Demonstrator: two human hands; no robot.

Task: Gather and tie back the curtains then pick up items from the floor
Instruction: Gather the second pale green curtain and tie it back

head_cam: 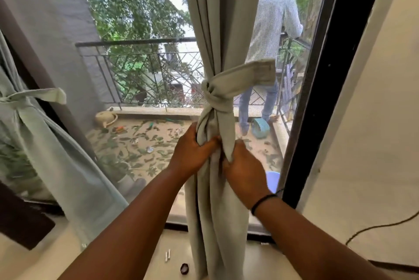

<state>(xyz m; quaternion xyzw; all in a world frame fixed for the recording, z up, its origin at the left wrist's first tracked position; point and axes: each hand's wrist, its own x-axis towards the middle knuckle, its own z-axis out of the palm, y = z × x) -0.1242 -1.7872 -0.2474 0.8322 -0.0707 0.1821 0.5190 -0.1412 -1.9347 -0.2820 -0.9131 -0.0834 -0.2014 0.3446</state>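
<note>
Gripping the knotted curtain below its tie

Head view: your left hand (192, 151) and right hand (243, 169) both curl their fingers into the folds of the pale green curtain (217, 200), just under the knot (215, 98) of its tie. That curtain hangs gathered in front of the glass door, whose black frame (322, 98) stands just to the right. A second curtain (56, 155), far left, is already tied back. On the floor by your curtain's hem lie two small white sticks (168, 255) and a dark round thing (184, 268).
</note>
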